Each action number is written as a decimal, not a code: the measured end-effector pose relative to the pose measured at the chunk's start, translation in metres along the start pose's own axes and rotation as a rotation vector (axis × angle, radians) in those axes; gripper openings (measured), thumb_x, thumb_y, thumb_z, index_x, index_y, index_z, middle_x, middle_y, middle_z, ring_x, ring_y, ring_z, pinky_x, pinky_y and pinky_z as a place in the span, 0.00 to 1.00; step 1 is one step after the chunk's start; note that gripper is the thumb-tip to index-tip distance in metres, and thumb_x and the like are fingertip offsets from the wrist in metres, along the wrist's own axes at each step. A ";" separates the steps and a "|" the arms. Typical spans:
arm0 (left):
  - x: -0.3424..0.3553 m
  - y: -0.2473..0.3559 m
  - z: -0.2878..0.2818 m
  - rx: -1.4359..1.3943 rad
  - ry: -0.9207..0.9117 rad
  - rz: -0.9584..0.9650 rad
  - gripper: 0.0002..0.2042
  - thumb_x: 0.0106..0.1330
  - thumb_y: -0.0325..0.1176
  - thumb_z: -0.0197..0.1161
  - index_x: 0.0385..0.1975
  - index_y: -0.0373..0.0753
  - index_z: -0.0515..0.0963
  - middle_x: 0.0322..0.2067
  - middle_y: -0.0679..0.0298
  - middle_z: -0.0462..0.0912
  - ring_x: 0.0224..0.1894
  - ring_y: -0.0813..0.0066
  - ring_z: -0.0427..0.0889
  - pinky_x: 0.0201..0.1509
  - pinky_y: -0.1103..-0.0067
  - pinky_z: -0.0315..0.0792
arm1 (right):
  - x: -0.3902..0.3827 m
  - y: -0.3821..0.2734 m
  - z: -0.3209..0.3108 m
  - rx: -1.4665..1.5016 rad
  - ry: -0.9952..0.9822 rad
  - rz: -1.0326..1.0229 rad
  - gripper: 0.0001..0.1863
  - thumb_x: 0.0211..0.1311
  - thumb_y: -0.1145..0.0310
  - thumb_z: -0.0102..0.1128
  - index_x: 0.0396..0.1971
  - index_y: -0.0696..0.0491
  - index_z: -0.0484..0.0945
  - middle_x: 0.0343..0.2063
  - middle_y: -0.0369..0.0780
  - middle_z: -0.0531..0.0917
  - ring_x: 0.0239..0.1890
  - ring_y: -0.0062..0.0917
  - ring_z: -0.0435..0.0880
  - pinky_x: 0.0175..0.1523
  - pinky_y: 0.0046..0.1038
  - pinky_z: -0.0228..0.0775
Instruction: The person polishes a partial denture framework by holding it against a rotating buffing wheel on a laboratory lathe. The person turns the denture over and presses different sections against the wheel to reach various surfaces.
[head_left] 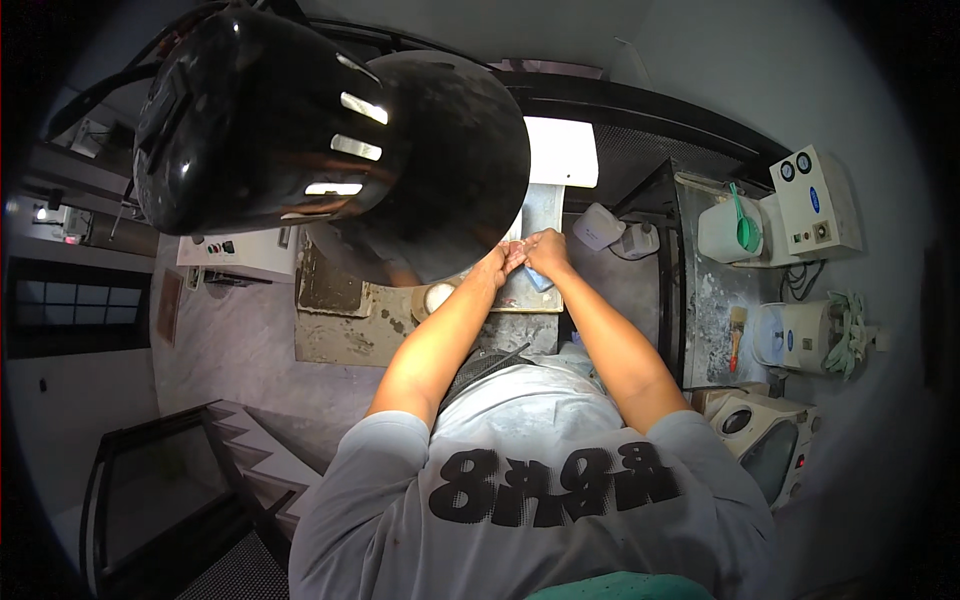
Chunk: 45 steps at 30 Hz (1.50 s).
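Close together over the bench, my left hand (503, 258) and my right hand (545, 251) meet at the fingertips. Both have their fingers bent and pressed together. Whatever sits between them is too small and too covered by the fingers to name. Just under my right hand lies a light blue piece (540, 281), on or against a pale tray-like surface (530, 300). A round container with whitish contents (437, 296) stands beside my left forearm. The large black lamp shade (440, 150) hangs just left of my hands and hides part of the bench.
A bright white panel (562, 152) stands beyond my hands. Two white plastic jugs (598, 227) are to their right. On the right-hand counter are a white tub (728, 232) with a green scoop (745, 228), a brush (737, 335) and a gauge box (815, 205). A rectangular basin (335, 290) lies left.
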<state>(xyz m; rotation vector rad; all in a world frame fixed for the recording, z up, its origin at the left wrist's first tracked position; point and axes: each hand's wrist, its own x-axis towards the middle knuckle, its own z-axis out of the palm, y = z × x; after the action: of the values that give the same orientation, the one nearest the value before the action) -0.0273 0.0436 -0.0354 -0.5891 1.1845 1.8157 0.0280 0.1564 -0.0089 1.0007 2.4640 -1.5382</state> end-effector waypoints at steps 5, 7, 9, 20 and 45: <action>0.001 0.003 0.001 -0.028 -0.025 -0.049 0.11 0.69 0.24 0.41 0.39 0.26 0.72 0.34 0.53 0.80 0.33 0.65 0.82 0.38 0.75 0.82 | 0.011 0.013 0.004 -0.021 -0.003 0.005 0.06 0.52 0.71 0.62 0.26 0.57 0.83 0.22 0.46 0.83 0.26 0.30 0.85 0.35 0.31 0.76; -0.001 0.001 0.010 -0.027 -0.015 -0.042 0.11 0.69 0.24 0.41 0.39 0.26 0.72 0.34 0.53 0.80 0.33 0.65 0.82 0.38 0.75 0.82 | 0.010 0.012 -0.003 0.007 -0.016 0.054 0.06 0.52 0.70 0.62 0.26 0.57 0.83 0.23 0.46 0.84 0.27 0.30 0.85 0.36 0.31 0.76; -0.002 0.000 0.017 -0.032 0.028 -0.038 0.12 0.70 0.25 0.40 0.39 0.26 0.71 0.33 0.53 0.80 0.32 0.65 0.82 0.38 0.75 0.82 | 0.014 0.016 -0.004 -0.059 0.022 0.024 0.07 0.51 0.70 0.62 0.26 0.57 0.83 0.25 0.47 0.84 0.30 0.34 0.85 0.39 0.31 0.76; -0.020 0.002 0.000 -0.149 -0.141 0.068 0.05 0.70 0.23 0.42 0.41 0.37 0.65 0.35 0.53 0.76 0.34 0.64 0.79 0.43 0.68 0.80 | -0.024 -0.009 -0.008 -0.137 0.108 -0.264 0.08 0.52 0.70 0.60 0.30 0.57 0.83 0.27 0.49 0.83 0.32 0.39 0.84 0.41 0.33 0.75; 0.024 -0.015 0.007 -0.281 0.035 -0.083 0.12 0.66 0.25 0.37 0.33 0.30 0.72 0.25 0.60 0.77 0.25 0.71 0.78 0.32 0.75 0.81 | 0.000 0.004 -0.005 -0.158 0.069 -0.059 0.06 0.51 0.70 0.59 0.21 0.56 0.82 0.23 0.48 0.82 0.29 0.38 0.83 0.37 0.35 0.74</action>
<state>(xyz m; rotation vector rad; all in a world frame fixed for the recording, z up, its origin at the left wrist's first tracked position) -0.0262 0.0625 -0.0584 -0.8202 0.9186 1.9214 0.0315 0.1622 -0.0095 0.9796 2.6355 -1.3197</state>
